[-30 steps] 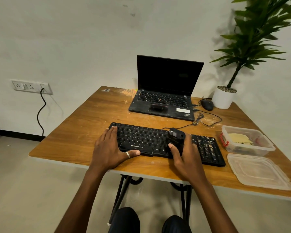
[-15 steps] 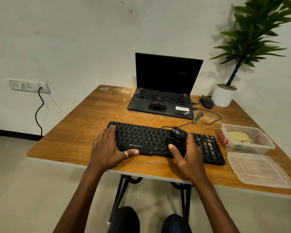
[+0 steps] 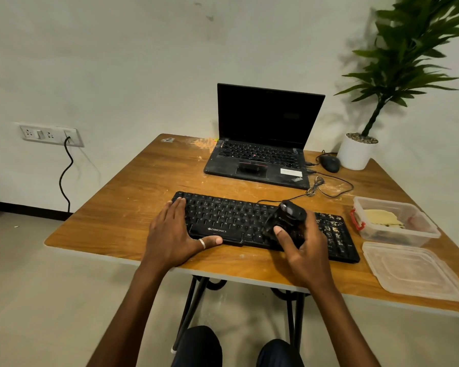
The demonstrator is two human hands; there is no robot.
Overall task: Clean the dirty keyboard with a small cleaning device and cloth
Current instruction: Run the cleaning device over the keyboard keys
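Head view: the device-cleaning step is judged to be in hand. The black keyboard (image 3: 223, 221) is laid across the near part of the table (image 3: 133, 207), and the small cleaning device (image 3: 289, 215) is held tilted over its right-centre keys. Pale crumbs (image 3: 331, 229) are seen on the number pad just to the right, so a sweep over that block is called for next. The left hand (image 3: 172, 237) is laid flat, fingers straight, on the keyboard's left end, thumb at the front edge. The right hand (image 3: 305, 247) is wrapped around the device. A yellowish item, possibly the cloth (image 3: 382, 218), is seen in the open container (image 3: 424, 234).
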